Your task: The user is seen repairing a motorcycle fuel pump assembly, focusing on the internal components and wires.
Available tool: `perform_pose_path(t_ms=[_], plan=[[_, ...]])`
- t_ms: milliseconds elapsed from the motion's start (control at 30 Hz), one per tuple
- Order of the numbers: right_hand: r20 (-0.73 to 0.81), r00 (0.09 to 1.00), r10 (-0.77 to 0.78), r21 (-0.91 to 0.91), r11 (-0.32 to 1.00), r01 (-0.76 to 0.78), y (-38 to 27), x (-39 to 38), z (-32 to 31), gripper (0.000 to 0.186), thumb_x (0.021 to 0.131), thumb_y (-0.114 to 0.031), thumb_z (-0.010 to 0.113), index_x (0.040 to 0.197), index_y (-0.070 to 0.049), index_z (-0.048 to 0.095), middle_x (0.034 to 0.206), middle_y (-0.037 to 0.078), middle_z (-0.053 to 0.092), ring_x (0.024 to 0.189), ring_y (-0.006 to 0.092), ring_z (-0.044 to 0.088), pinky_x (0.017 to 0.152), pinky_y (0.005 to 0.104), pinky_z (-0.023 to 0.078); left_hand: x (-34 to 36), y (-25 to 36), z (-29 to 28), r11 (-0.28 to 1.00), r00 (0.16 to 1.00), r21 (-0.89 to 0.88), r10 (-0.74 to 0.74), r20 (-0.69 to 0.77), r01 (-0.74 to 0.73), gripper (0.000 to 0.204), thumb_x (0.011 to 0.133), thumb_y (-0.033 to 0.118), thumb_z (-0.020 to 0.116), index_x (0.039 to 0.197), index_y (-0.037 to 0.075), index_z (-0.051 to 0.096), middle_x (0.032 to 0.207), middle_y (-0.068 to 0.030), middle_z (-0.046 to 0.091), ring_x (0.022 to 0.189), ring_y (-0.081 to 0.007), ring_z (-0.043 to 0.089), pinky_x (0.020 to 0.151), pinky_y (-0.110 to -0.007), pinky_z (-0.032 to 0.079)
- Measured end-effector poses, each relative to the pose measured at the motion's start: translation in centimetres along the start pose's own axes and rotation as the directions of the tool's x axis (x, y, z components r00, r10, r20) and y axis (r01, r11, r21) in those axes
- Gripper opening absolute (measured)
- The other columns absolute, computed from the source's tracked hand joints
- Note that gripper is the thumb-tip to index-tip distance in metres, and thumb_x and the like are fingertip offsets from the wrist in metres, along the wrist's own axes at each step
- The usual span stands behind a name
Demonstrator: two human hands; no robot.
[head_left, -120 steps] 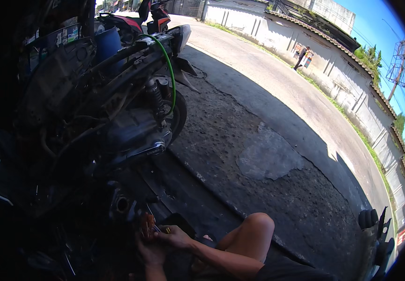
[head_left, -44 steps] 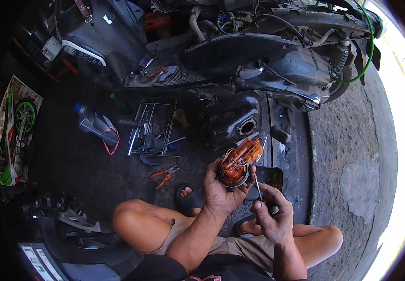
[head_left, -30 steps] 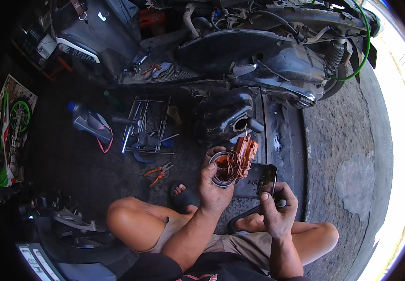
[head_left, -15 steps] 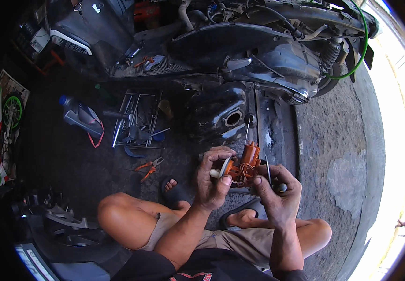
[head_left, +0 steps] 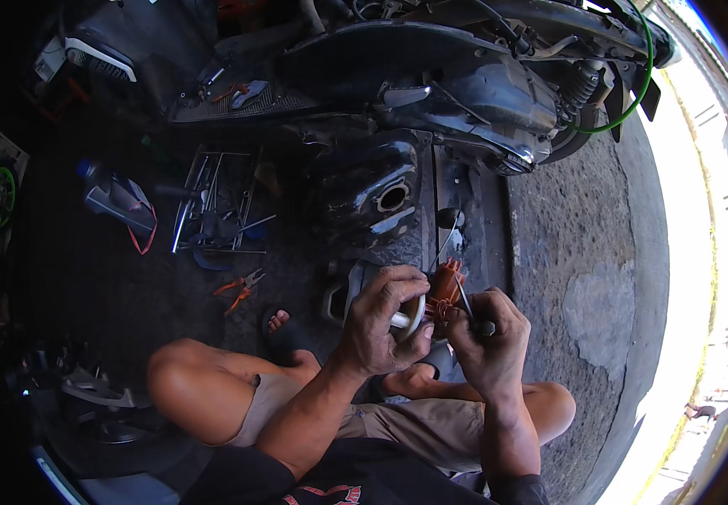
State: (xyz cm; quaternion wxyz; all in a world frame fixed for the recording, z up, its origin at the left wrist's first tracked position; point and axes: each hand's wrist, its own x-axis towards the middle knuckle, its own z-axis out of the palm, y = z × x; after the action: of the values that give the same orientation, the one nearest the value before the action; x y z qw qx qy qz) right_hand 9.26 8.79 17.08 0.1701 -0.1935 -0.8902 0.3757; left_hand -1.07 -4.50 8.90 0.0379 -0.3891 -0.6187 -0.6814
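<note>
The scooter spans the upper part of the view, with a green hose hanging in a curve at its right end. The person sits low on the ground facing it, knees bent and spread apart, in beige shorts and a dark shirt. The black tank rests on the ground between scooter and person, its round opening uncovered and facing up. The tray lies to the left of the tank and bears assorted metal tools. Further left is the grey jug, with a blue cap and a red cord. The left hand grasps the pale round base of the orange pump, fingers curled over the rim and thumb below. The pump is held above the ground between the two hands, near the tank and well clear of its opening. The right hand is closed around the screwdriver, blade pointing up beside the pump; whether the tip makes contact cannot be determined. The orange-handled pliers lie on the ground below the tray, jaws toward the upper right. A dark float sits above the pump on a thin wire.
</note>
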Motion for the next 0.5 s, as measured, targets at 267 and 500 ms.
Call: perform_pose_path(t_ms=[267, 500], plan=[[0.176, 0.982, -0.065, 0.293, 0.956, 0.010, 1.5, -0.9, -0.7, 0.013, 0.081, -0.007, 0.075, 0.080, -0.001, 0.063, 0.074, 0.006, 0.060, 0.060, 0.0127, 0.054, 0.053, 0.0275, 0.041, -0.5, -0.8, 0.3, 0.997, 0.994, 0.027, -0.072, -0.082, 0.074, 0.041, 0.086, 0.026, 0.068, 0.115, -0.001, 0.059, 0.114, -0.0220, 0.063, 0.102, -0.0286, 0.065, 0.088, -0.039, 0.053], [0.122, 0.952, 0.280, 0.300, 0.904, -0.304, 1.7, 0.3, -0.7, 0.022, 0.088, -0.013, 0.078, 0.082, 0.003, 0.065, 0.073, 0.004, 0.061, 0.068, 0.0069, 0.052, 0.059, 0.0269, 0.043, -0.6, -0.8, 0.7, 0.999, 0.999, 0.037, 0.014, -0.038, -0.013, 0.045, 0.089, 0.034, 0.069, 0.117, 0.000, 0.057, 0.114, -0.0225, 0.062, 0.103, -0.0311, 0.065, 0.089, -0.041, 0.053]])
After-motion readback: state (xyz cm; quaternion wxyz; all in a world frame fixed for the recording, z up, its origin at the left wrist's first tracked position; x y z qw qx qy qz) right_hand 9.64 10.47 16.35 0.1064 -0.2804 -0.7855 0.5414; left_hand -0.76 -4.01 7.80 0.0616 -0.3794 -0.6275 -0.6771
